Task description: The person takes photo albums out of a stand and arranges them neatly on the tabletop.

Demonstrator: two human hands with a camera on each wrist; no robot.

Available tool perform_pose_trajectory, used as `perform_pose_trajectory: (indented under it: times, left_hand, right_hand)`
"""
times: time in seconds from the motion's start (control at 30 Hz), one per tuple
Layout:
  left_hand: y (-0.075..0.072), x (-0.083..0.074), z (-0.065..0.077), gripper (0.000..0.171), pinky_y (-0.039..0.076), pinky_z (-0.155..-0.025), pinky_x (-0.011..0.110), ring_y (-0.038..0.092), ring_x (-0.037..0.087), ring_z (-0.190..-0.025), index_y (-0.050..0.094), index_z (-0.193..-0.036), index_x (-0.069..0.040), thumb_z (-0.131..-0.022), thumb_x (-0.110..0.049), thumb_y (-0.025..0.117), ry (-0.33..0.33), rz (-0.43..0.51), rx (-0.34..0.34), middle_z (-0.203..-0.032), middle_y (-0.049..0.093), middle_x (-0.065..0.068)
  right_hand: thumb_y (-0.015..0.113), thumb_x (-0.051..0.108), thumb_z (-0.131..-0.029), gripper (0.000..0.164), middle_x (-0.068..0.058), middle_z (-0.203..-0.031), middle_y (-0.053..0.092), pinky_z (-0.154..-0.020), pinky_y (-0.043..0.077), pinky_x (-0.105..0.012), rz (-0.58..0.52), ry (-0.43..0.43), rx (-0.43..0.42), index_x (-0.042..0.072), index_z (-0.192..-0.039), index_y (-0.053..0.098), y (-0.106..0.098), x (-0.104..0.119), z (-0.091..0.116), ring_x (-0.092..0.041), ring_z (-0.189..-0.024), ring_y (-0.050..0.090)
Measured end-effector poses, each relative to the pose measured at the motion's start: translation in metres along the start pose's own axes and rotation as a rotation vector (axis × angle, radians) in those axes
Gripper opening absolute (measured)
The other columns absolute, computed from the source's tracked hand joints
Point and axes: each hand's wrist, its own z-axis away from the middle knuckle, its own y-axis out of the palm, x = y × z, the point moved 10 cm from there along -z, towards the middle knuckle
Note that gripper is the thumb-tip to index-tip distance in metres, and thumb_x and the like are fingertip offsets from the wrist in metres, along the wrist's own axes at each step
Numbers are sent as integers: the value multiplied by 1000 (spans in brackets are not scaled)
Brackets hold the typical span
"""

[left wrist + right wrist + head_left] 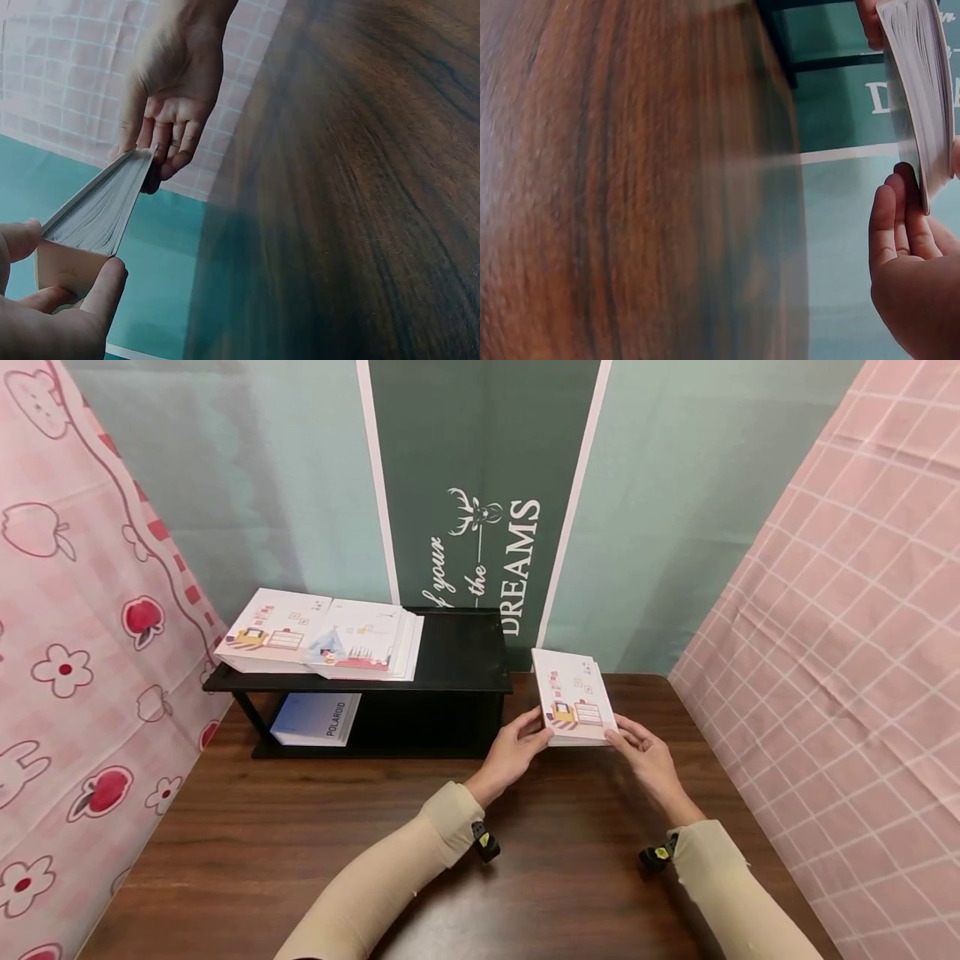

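Book (576, 689), pinched at corners by fingers of left hand (516, 750) and right hand (647, 758).
Squeeze evenly between thumbs and fingertips; avoid splaying pages (101, 210) between grips.

left fingers (105, 291), right fingers (133, 116) hold book (100, 208) between them; wooden tabletop (349, 187) at right

The shelf unit (461, 647) is positioned on the bench (300, 827), left of the held book (573, 693). Upper books (356, 635) are placed at its top left; a lower book (311, 718) is housed beneath.
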Motion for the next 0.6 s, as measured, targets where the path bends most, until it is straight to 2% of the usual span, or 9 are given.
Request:
perform_pose_trajectory:
  times: [0.17,0.37,0.6]
  left_hand:
    - [0,10,-5,58,57,-107,37,60,37,-138,44,-161,2,-109,-10,65,-22,22,-8,-153,54,30]
    - [2,20,-11,57,56,-107,38,58,38,-140,42,-161,3,-110,-11,63,-34,9,-5,-155,52,31]
    - [-1,37,-13,58,56,-109,39,58,37,-141,41,-162,2,-111,-14,62,-109,16,-32,-156,51,29]
  right_hand:
    - [74,29,-104,61,13,-110,73,-90,57,-18,98,39,4,0,-155,55,-3,-10,-4,2,-97,66]
    - [75,32,-104,62,-9,-126,71,-88,56,-17,191,44,20,0,-154,56,-7,-15,-11,6,-97,64]
    - [74,44,-103,68,-21,-137,66,-84,49,-14,286,94,59,3,-154,57,-5,-25,-16,-4,-103,60]
